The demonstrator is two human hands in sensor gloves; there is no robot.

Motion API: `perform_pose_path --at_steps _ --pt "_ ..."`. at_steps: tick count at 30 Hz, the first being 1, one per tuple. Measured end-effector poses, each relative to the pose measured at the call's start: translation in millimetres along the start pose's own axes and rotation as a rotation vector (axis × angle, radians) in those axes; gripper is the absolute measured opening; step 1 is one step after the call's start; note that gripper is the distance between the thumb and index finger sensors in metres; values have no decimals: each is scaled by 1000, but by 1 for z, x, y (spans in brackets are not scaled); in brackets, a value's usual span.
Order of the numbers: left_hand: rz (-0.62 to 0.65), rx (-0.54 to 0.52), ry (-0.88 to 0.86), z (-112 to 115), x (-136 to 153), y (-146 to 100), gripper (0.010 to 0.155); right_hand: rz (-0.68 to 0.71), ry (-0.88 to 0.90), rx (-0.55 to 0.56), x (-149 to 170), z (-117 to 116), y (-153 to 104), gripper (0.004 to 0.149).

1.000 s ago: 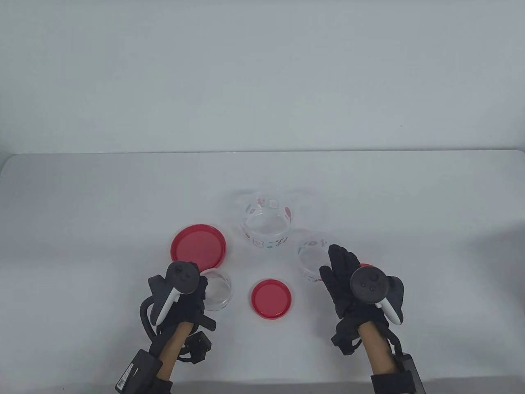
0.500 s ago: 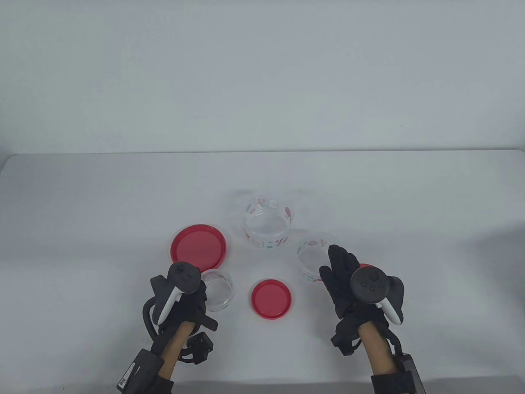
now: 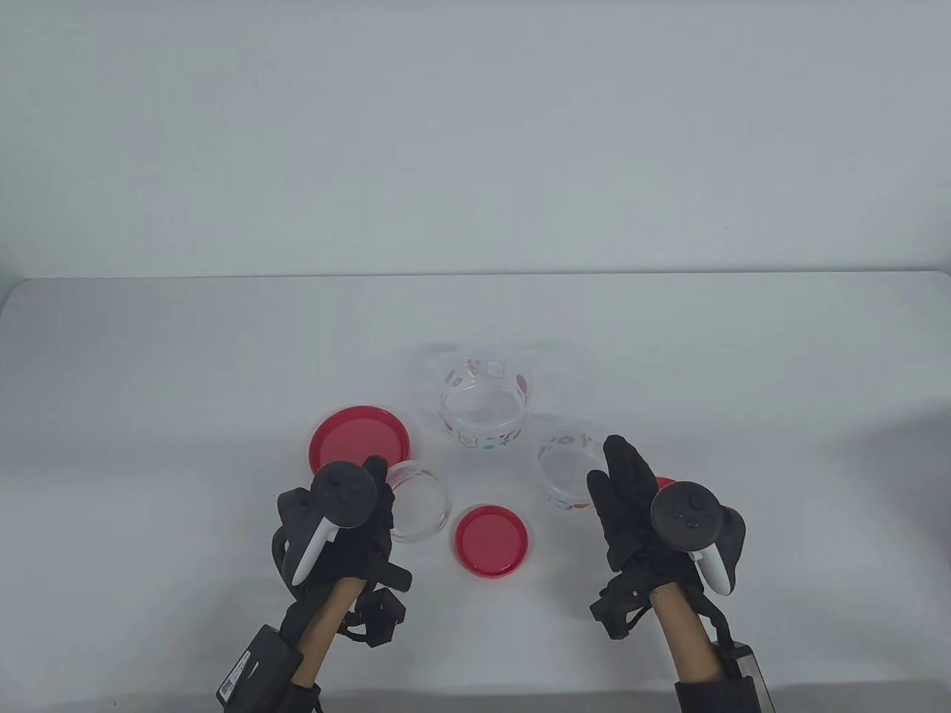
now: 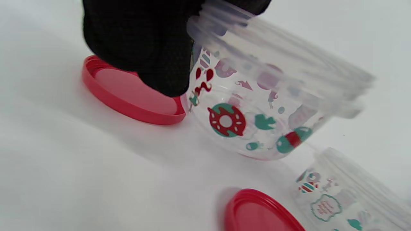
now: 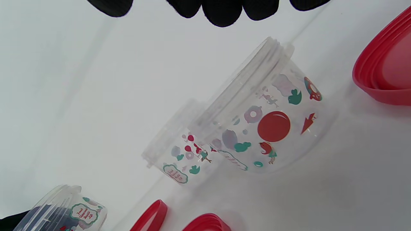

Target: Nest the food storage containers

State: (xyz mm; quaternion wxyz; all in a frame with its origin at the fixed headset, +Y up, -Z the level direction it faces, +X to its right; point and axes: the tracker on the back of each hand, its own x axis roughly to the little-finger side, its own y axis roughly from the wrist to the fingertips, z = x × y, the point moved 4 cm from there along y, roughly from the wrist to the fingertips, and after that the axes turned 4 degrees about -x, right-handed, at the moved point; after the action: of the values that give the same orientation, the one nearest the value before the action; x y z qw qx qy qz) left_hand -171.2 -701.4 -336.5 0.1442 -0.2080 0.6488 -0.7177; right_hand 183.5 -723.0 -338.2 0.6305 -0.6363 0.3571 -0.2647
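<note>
Left hand (image 3: 349, 520) grips small clear container (image 3: 417, 501) at its rim, lifted and tilted off the table (image 3: 148, 445); glove fingers (image 4: 154, 61) wrapped over the rim in left wrist view. Small red lid (image 3: 492, 540) flat between the hands. Right hand (image 3: 639, 505) spread, fingers extended, holding nothing, just beside the medium container (image 3: 568, 471) — touching or not, cannot tell. Another red lid (image 3: 663, 483) mostly hidden behind right hand. Large red lid (image 3: 359, 440) past the left hand. Farthest: large printed container (image 3: 484, 405), upright, close beside the medium one
</note>
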Motion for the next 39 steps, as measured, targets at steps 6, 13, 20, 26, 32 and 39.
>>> perform_pose_path --at_steps 6,13,20,26,32,39 --pt "123 -11 44 3 -53 -5 54 7 151 74 -5 7 -7 67" --pt "223 8 77 19 -108 -6 55 -10 356 87 -4 8 -10 67" --pt "314 31 79 39 -157 -11 55 -41 553 -7 2 0 -9 73" --pt "377 51 24 46 -177 -19 55 -92 709 -85 9 -9 -7 71" --pt "360 134 -106 52 -157 -19 57 -89 664 -106 9 -13 -4 65" --pt "300 109 -212 31 -118 -13 59 -113 675 -52 15 -5 -7 66"
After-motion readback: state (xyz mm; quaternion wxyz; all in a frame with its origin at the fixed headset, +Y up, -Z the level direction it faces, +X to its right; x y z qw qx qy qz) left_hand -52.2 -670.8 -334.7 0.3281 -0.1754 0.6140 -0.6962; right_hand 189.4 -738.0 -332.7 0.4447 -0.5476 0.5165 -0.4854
